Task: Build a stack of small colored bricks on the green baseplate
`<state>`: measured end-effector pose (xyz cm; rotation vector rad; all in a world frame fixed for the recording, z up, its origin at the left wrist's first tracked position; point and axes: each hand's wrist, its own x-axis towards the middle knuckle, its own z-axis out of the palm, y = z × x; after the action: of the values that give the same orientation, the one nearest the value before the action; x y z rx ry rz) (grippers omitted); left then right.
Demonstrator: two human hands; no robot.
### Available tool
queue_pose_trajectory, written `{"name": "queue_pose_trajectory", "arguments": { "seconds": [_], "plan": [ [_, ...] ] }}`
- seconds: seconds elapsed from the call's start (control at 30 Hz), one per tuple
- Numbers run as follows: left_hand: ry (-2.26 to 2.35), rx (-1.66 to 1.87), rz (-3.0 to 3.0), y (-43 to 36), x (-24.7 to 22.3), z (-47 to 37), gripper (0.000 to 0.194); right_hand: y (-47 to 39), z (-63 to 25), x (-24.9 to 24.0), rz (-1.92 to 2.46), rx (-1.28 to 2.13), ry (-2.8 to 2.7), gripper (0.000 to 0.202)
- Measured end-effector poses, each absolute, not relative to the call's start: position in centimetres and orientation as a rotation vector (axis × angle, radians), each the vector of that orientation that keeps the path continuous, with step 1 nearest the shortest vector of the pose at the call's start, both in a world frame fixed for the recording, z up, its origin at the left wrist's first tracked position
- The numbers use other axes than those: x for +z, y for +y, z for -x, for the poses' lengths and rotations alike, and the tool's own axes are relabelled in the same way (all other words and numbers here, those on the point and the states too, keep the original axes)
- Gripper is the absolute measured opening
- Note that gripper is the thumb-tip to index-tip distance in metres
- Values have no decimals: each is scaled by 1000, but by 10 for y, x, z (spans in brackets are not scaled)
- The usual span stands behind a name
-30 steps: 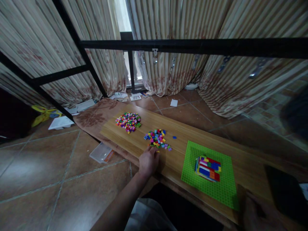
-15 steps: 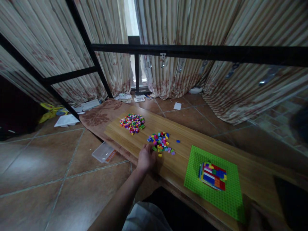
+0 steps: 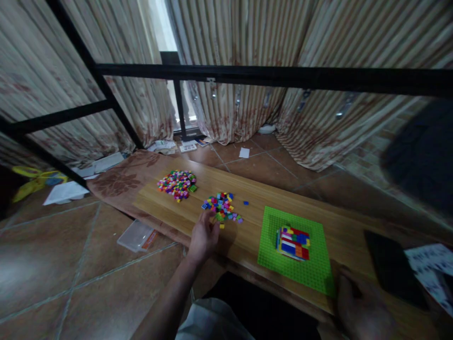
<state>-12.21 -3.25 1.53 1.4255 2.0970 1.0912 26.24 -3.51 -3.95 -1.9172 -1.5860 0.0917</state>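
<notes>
My left hand (image 3: pixel 204 236) is at the near edge of a small pile of mixed bricks (image 3: pixel 221 205), its fingertips close to the bricks; whether it pinches one is hidden. Beyond lies a larger pile of colourful bricks (image 3: pixel 177 183). A green baseplate (image 3: pixel 269 250) bears a layered block of red, blue, white, yellow and orange bricks (image 3: pixel 293 243). My right hand (image 3: pixel 357 302) rests on the board by the baseplate's near right corner, blurred and dark, its fingers partly curled. One blue brick (image 3: pixel 246 203) sits apart, between the small pile and the baseplate.
The long wooden board (image 3: pixel 244 241) lies over a brown patterned cloth (image 3: pixel 122 177). A dark flat object (image 3: pixel 392 267) is at the right, beside a printed sheet (image 3: pixel 432 269). On the tiled floor sits a clear plastic lid (image 3: pixel 136 235). A black metal bar (image 3: pixel 240 75) crosses before the curtains.
The view has turned to the right, so the board and bricks appear further left. More of my right hand now shows by the baseplate. My left hand remains beside the small pile.
</notes>
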Motion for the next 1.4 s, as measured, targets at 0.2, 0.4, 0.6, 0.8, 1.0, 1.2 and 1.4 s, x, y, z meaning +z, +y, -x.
{"name": "queue_pose_trajectory", "arguments": {
  "seconds": [0.2, 0.4, 0.6, 0.8, 1.0, 1.2, 1.4],
  "plan": [
    [1624, 993, -1756, -22, 37, 57, 27, -33, -249, -32, 2003, 53, -1520, 45],
    [1493, 894, -1932, -4, 38, 8, 26, -34, -248, -32, 1954, 55, -1543, 45],
    [1465, 895, -1983, 5, 36, -1, 28, -34, -246, -31, 1958, 36, -1535, 45],
    [1417, 882, -2055, 9, 35, -3, 27, -33, -247, -33, 1929, 19, -1546, 41],
    [1431, 878, -2087, 10, 30, -3, 31, -34, -248, -35, 1891, 8, -1558, 40],
    [1440, 919, -2039, 7, 33, -4, 24, -33, -248, -37, 1917, -3, -1544, 40],
    [1630, 963, -1857, 2, 28, -8, 19, -34, -247, -36, 1909, 0, -1553, 38]
  ]
}}
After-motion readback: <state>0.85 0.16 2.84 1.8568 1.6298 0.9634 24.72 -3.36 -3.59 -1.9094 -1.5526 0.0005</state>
